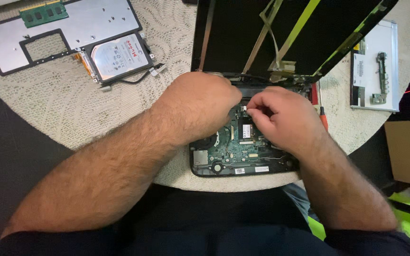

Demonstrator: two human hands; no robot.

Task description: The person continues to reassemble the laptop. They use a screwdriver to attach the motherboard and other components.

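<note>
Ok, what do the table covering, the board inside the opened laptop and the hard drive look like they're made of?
Table covering: looks like cream woven or lace-like cloth, matte, with a raised looping pattern.
Circuit board: green board, probably laminate, slightly glossy, studded with small metal and dark parts; both hands rest over it.
Hard drive: seemingly bare metal casing, silvery and reflective, under a white label.

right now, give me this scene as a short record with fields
surface: round table with cream lace cloth
work item: opened black laptop base with exposed green circuit board
left hand: over the board's upper left, near the hinge
right hand: fingers pinching a small white part above the board
lid: black laptop lid shell with yellow-green strips, standing open
upper left: silver hard drive in bracket, grey keyboard backplate, green memory stick
right: flat screen panel
</note>
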